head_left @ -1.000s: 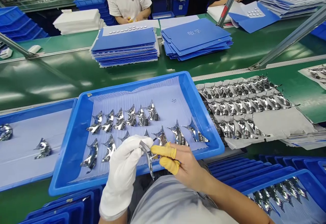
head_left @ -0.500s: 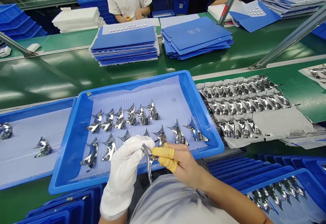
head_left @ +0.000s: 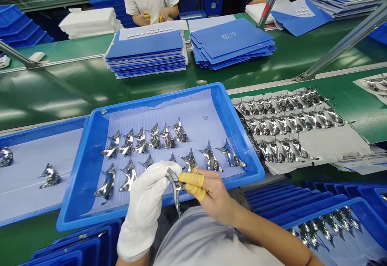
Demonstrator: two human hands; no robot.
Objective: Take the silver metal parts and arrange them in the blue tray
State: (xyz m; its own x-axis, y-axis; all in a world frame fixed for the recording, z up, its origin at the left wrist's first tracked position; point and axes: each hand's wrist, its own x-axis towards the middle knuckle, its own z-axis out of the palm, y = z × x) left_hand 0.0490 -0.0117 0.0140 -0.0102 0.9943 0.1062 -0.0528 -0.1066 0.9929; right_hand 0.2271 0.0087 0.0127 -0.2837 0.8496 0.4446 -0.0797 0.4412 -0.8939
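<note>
My left hand (head_left: 145, 201), in a white glove, pinches a shiny, curved chrome-like part (head_left: 174, 193) near its upper end. The part hangs edge-on over the near rim of a blue tray (head_left: 81, 165). My right hand (head_left: 208, 189), with yellow finger cots on some fingers, is closed at the same part from the right, its fingertips against it. What exactly those fingertips grip is partly hidden. Behind my hands, similar pointed shiny parts (head_left: 154, 136) lie in two rows on the tray's pale liner; my hands cover some of the nearer row.
Left stands another blue tray (head_left: 27, 145) with a few parts. Rows of shiny parts (head_left: 281, 125) lie on paper at right. Stacked blue trays (head_left: 290, 205) sit low beside me. Blue folders (head_left: 232, 42) are piled across the bench, where a person in white (head_left: 151, 0) works.
Both hands keep hold of the part with almost no movement. The view shifts very slightly. Across the bench, the other person's hands have lifted and moved a little.
</note>
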